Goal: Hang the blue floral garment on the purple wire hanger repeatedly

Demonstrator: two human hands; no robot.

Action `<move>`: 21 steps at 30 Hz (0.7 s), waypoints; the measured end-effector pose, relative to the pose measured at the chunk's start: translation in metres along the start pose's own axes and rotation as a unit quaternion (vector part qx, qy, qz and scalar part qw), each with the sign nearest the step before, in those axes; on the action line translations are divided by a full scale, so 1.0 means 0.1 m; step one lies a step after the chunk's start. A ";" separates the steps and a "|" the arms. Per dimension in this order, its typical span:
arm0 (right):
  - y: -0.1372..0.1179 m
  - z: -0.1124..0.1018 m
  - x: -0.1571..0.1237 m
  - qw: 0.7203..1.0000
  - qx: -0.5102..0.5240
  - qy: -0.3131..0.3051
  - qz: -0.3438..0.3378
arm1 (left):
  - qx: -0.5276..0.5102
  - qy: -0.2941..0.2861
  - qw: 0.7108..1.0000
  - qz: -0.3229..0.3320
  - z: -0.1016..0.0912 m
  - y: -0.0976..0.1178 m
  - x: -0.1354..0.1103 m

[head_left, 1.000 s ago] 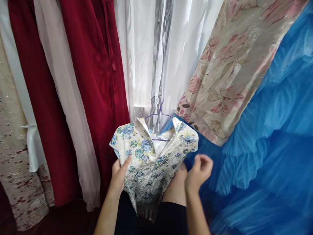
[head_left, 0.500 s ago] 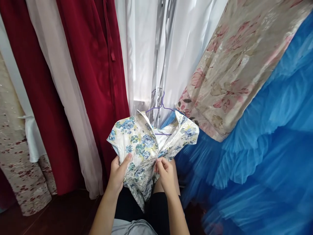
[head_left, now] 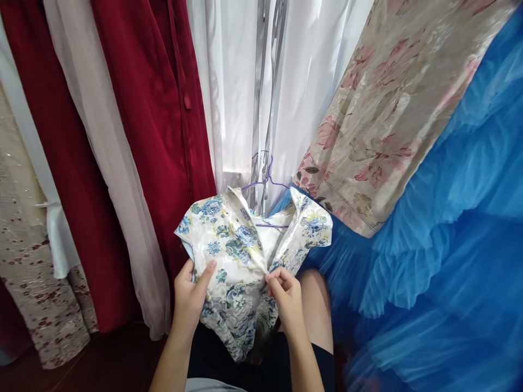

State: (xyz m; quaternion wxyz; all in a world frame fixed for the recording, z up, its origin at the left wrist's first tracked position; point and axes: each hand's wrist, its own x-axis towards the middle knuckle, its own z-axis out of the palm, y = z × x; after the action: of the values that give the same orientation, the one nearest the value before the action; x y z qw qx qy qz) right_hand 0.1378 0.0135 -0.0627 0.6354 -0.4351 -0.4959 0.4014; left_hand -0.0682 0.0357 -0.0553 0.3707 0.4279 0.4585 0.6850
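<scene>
A short-sleeved white floral top (head_left: 239, 245) with blue roses hangs on a thin purple wire hanger (head_left: 269, 177) in front of me. Its neckline gapes in a V, and the pale lining shows inside. My left hand (head_left: 192, 291) grips the side of the top below the sleeve, thumb in front and fingers behind the cloth. At the bottom of the V, my right hand (head_left: 286, 294) pinches the edge of the opening between thumb and fingertips. Whatever small part lies in that pinch is hidden. The top's lower end hangs over my dark shorts.
Long garments surround the top: a dark red one (head_left: 159, 125) and a pale pink one (head_left: 90, 109) on the left, white cloth (head_left: 237, 98) behind. On the right hang a beige flowered garment (head_left: 379, 120) and ruffled blue tulle (head_left: 449, 261). Dark floor (head_left: 114, 359) shows below.
My right hand has shifted slightly right and down with the pinched edge. The V opening reaches a little lower, and the top's lower part is more spread out. My left hand keeps its grip.
</scene>
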 end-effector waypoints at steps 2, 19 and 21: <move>-0.02 -0.06 -0.05 1.000 0.006 0.006 0.017 | 0.080 0.061 0.989 0.112 -0.03 -0.04 0.06; -0.34 -0.31 -0.19 0.987 -0.139 -0.076 -0.001 | 0.180 -0.359 0.872 0.278 0.62 0.02 -0.37; -0.38 -0.34 -0.20 0.980 -0.157 -0.118 0.018 | 0.187 -0.352 0.873 0.281 0.62 0.01 -0.38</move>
State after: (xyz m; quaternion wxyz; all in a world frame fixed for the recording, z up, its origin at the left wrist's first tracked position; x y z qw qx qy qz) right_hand 0.1704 -0.0220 -0.0367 0.4890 -0.4882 -0.6157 0.3787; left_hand 0.0025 0.0207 -0.0507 0.2123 0.8130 0.2774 0.4658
